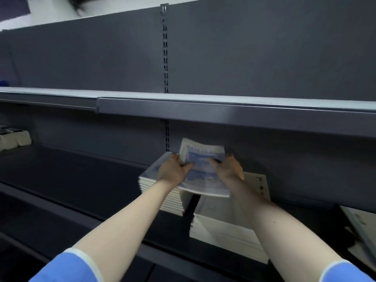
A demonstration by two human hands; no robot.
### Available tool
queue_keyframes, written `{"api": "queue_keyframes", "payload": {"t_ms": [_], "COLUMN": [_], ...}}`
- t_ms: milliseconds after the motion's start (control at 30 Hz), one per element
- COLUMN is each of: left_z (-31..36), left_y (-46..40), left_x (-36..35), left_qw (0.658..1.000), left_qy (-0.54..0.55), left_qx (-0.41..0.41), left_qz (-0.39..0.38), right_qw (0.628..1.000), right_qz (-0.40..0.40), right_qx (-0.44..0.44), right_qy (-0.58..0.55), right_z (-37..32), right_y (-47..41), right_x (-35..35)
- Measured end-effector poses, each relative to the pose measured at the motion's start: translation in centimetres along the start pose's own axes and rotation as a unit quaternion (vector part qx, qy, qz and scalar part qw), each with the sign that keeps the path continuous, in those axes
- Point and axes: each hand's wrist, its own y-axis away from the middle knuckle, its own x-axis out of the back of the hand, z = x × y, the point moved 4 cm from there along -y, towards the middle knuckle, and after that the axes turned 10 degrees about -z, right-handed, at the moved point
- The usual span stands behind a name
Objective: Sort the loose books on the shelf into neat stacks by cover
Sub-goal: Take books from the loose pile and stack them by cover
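Two hands: both grip one small bundle of blue-covered books (203, 169), held in the air above the lower shelf (71, 180).
Bundle: several thin books pressed together, cover facing up, its far end tilted upward and its near edge sagging; the print on the cover is too blurred to read.
Left hand (173, 169): thumb lies across the cover, fingers curl round the bundle's left edge.
Right hand (230, 169): thumb on the cover, fingers wrapped round the right edge.
Left stack (160, 192): a tidy pile with the same bluish cover on top, standing on the lower shelf directly under the left hand, partly hidden by that wrist.
Right stack (223, 233): a pale, cream-covered pile on the same shelf, just beside the left stack with a narrow dark gap between them; the bundle hangs over its far part.
Loose books (360, 226): a few pale ones lie askew at the right end of the shelf.
Upper shelf (223, 106): a grey board running across above the hands.
White packages (14, 137): on the far left of the lower shelf.
Sleeves (67, 267): blue with pale cuffs, at both elbows.
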Motion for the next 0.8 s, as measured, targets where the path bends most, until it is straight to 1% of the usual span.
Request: {"api": "queue_keyframes", "payload": {"t_ms": [167, 400, 533, 667, 800], "left_z": [-3.2, -6.1, -7.3, -8.6, -8.8], "left_y": [-0.5, -1.3, -1.7, -2.7, -3.4], "left_x": [2.3, 3.7, 4.1, 4.1, 4.0], "left_qw": [0.999, 0.995, 0.987, 0.981, 0.961], "left_qy": [-0.016, -0.082, -0.142, -0.18, -0.267], "left_qx": [0.035, 0.059, 0.066, 0.056, 0.06], "left_qz": [-0.003, 0.016, 0.03, 0.037, 0.049], "right_qw": [1.0, 0.998, 0.996, 0.996, 0.996], "right_qz": [-0.026, -0.049, -0.069, -0.064, -0.06], "right_qx": [0.002, -0.025, -0.051, -0.056, -0.065], "right_qy": [0.013, 0.025, 0.027, 0.015, 0.011], "right_z": [-2.3, -3.4, -3.1, -3.3, -3.5], "right_y": [-0.3, -1.2, -1.6, -2.2, -3.0], "right_x": [-3.4, -7.1, -9.2, -10.2, -10.8]}}
